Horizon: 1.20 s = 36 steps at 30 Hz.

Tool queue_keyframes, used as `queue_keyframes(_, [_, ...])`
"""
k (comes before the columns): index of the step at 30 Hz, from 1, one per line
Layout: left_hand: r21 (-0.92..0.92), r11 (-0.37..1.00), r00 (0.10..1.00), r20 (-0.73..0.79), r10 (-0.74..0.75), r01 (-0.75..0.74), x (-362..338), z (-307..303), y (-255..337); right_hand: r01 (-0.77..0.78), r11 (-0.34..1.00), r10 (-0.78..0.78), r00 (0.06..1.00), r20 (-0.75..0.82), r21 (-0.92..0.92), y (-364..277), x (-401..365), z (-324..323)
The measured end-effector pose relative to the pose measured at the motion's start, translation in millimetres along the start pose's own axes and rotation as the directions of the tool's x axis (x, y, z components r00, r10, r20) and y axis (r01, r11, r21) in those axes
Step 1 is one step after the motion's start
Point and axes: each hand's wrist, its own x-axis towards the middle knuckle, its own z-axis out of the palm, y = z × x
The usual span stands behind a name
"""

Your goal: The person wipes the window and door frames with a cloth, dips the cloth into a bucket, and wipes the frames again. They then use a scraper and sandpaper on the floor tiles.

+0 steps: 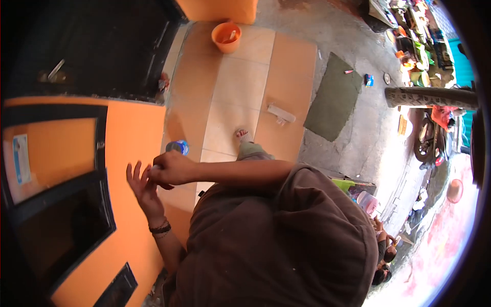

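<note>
In the head view, the left hand is seen at left of centre with its fingers spread and raised in front of an orange wall, dark bands being worn at its wrist. The right hand is brought across from the right of the frame and is curled closed, its knuckles pressed against the left hand's fingers. Whether anything small is pinched between them cannot be told. A blue-and-white bottle is seen just above the right hand, standing on the tiled floor near a bare foot. Further up the frame an orange bucket and a green mat are seen, well apart from the hands. The step in hand is judged to be close work at the left hand's fingers. For it to go on, a steady open left hand and a fine, light grip from the right would be called for.
</note>
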Motion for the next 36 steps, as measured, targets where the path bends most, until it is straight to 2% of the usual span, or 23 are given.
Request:
queue_keyframes(2, [-0.238,0.964,0.979,0.191,-0.074,0.119,-12.8,-11.2,-8.7,0.097,0.994,-0.102,0.984,-0.149,-0.042,14.5,2.9,21.1])
queue_keyframes(3, [-0.177,0.971,0.970,0.210,-0.121,0.159,-21.5,-19.2,-17.1,0.086,0.996,-0.090,0.984,-0.155,-0.037,19.0,2.9,29.5])
queue_keyframes(4, [-0.357,0.894,0.911,0.396,-0.117,0.270,-25.2,-29.9,-22.3,0.030,0.999,-0.038,0.983,-0.179,-0.044,23.3,3.1,38.9])
queue_keyframes(6, [-0.302,0.916,0.955,0.218,-0.203,0.264,-45.2,-28.7,-26.3,-0.039,0.998,0.029,0.982,-0.189,-0.053,28.1,-7.0,56.5])
queue_keyframes(7, [-0.309,0.912,0.956,0.202,-0.212,0.268,-50.6,-35.8,-32.0,-0.046,0.997,0.033,0.976,-0.217,-0.055,27.9,-15.8,63.7])
queue_keyframes(9, [-0.138,0.948,0.951,0.157,-0.265,0.287,-69.4,-60.6,-43.7,-0.034,0.999,0.020,0.951,-0.308,-0.041,53.6,-17.8,95.9])
queue_keyframes(10, [-0.164,0.934,0.948,0.097,-0.304,0.317,-77.0,-70.0,-48.9,-0.054,0.996,0.072,0.956,-0.285,0.070,60.2,-20.1,106.8])
queue_keyframes(12, [-0.276,0.897,0.935,0.018,-0.355,0.346,-93.6,-82.5,-53.4,-0.225,0.956,0.255,0.955,-0.153,0.188,69.5,-25.1,119.2])
queue_keyframes(14, [-0.305,0.863,0.898,-0.049,-0.437,0.403,-106.1,-112.9,-65.7,-0.115,0.992,0.104,0.980,-0.171,-0.059,104.9,-24.3,137.9])
queue_keyframes(16, [-0.329,0.849,0.867,-0.143,-0.477,0.413,-113.1,-124.6,-65.6,-0.093,0.990,0.090,0.995,0.032,0.102,114.8,-31.6,138.4])
queue_keyframes(18, [-0.371,0.825,0.873,-0.071,-0.483,0.426,-117.1,-144.4,-81.8,-0.169,0.970,0.146,0.979,0.139,0.175,109.7,-34.0,135.7])
queue_keyframes(20, [-0.392,0.782,0.839,-0.047,-0.542,0.484,-114.9,-147.9,-92.0,-0.233,0.971,0.224,0.967,0.119,0.061,118.8,-26.1,138.1])
queue_keyframes(22, [-0.394,0.780,0.826,-0.085,-0.558,0.487,-108.2,-142.4,-100.6,-0.287,0.958,0.285,0.958,0.042,0.032,122.3,-14.3,135.7])
queue_keyframes(24, [-0.281,0.799,0.823,-0.049,-0.566,0.532,-96.5,-148.3,-121.1,-0.352,0.935,0.352,0.936,0.015,0.037,126.5,4.3,130.2])
queue_keyframes(26, [-0.247,0.757,0.767,-0.072,-0.637,0.605,-76.7,-154.8,-134.7,-0.411,0.911,0.412,0.911,-0.024,0.043,133.2,31.5,124.3])
queue_keyframes(27, [-0.252,0.754,0.764,-0.076,-0.641,0.607,-63.0,-159.1,-141.9,-0.427,0.904,0.426,0.904,-0.045,-0.019,141.3,46.2,121.2])
queue_keyframes(29, [-0.313,0.649,0.653,-0.106,-0.750,0.694,-33.4,-170.9,-159.1,-0.451,0.889,0.444,0.892,-0.085,-0.087,161.9,80.8,116.8])
queue_keyframes(30, [-0.314,0.647,0.649,-0.112,-0.752,0.695,-18.2,-175.5,-169.4,-0.488,0.871,0.487,0.873,-0.034,-0.062,176.8,100.9,113.8])
queue_keyframes(32, [-0.183,0.585,0.544,-0.229,-0.807,0.790,11.3,-189.7,-195.6,-0.523,0.846,0.519,0.853,-0.064,-0.103,215.8,142.1,111.1])
queue_keyframes(33, [-0.084,0.580,0.532,-0.307,-0.789,0.810,22.8,-194.7,-217.4,-0.537,0.840,0.533,0.844,-0.066,-0.082,234.0,159.8,110.5])
queue_keyframes(34, [-0.081,0.543,0.495,-0.318,-0.809,0.836,37.2,-198.8,-231.7,-0.515,0.848,0.508,0.857,-0.087,-0.122,252.3,178.1,108.0])
queue_keyframes(36, [-0.073,0.518,0.477,-0.299,-0.826,0.852,60.6,-213.7,-279.4,-0.495,0.853,0.474,0.867,-0.154,-0.166,294.4,210.4,107.2])
